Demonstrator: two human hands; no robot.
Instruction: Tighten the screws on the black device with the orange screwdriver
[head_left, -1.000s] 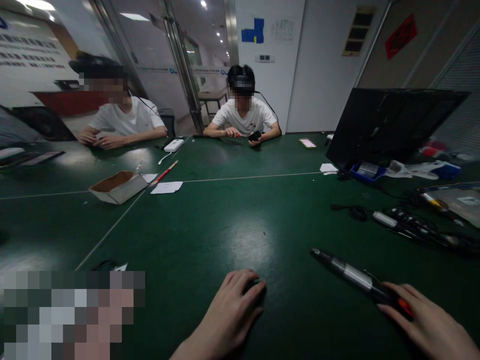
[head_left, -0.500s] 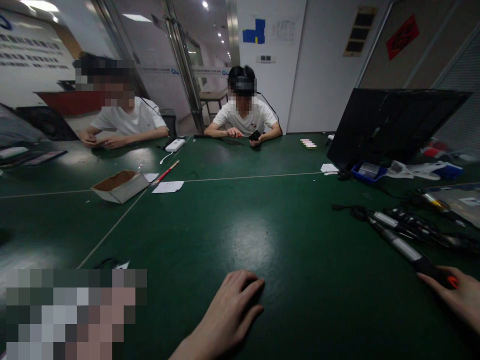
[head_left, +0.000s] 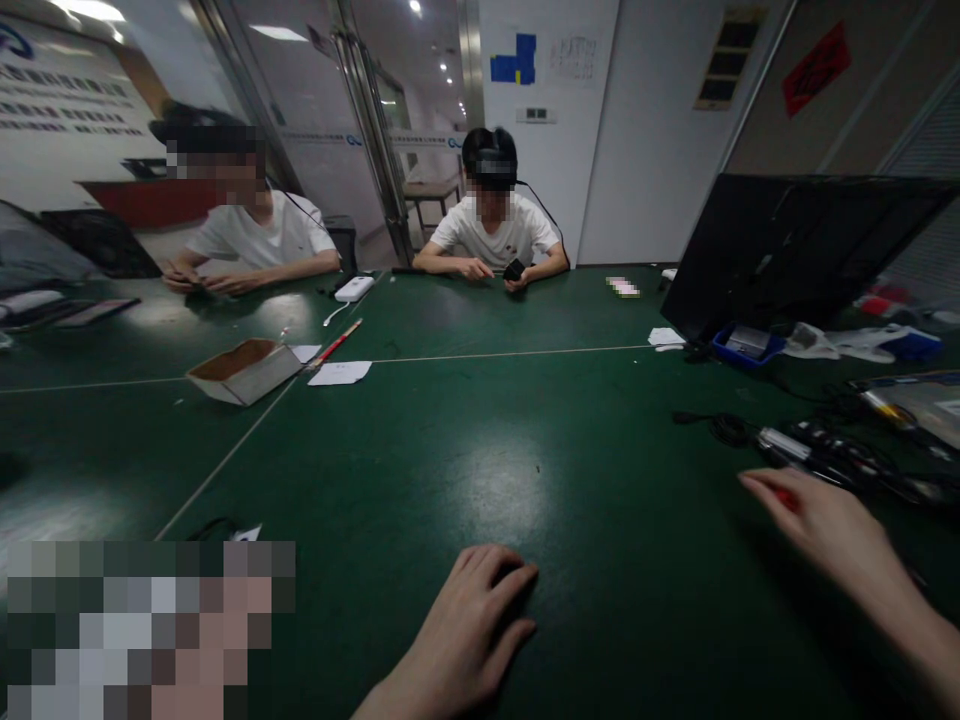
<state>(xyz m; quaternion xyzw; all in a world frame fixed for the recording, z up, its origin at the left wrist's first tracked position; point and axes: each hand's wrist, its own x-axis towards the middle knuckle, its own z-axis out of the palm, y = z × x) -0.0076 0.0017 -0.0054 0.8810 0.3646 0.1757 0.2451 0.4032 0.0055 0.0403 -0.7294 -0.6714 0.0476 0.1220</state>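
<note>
My left hand [head_left: 469, 625] rests palm down on the green table [head_left: 487, 450] near its front edge, fingers together and slightly bent over a dark patch I cannot make out. My right hand [head_left: 825, 525] reaches right toward a heap of tools and cables [head_left: 832, 455]. Its fingers are closed around an electric screwdriver, of which only a red bit [head_left: 784, 498] shows by the fingertips. The rest of the tool is hidden under the hand.
A black panel [head_left: 795, 250] leans at the right over a blue tray [head_left: 739, 345]. A cardboard box [head_left: 244, 368], white paper [head_left: 341, 373] and a red stick [head_left: 334, 345] lie left of centre. Two people sit across the table, hands on it.
My right hand carried the electric screwdriver from the near table right and then forward to the tool heap; the tool is now mostly hidden. My left hand stayed put.
</note>
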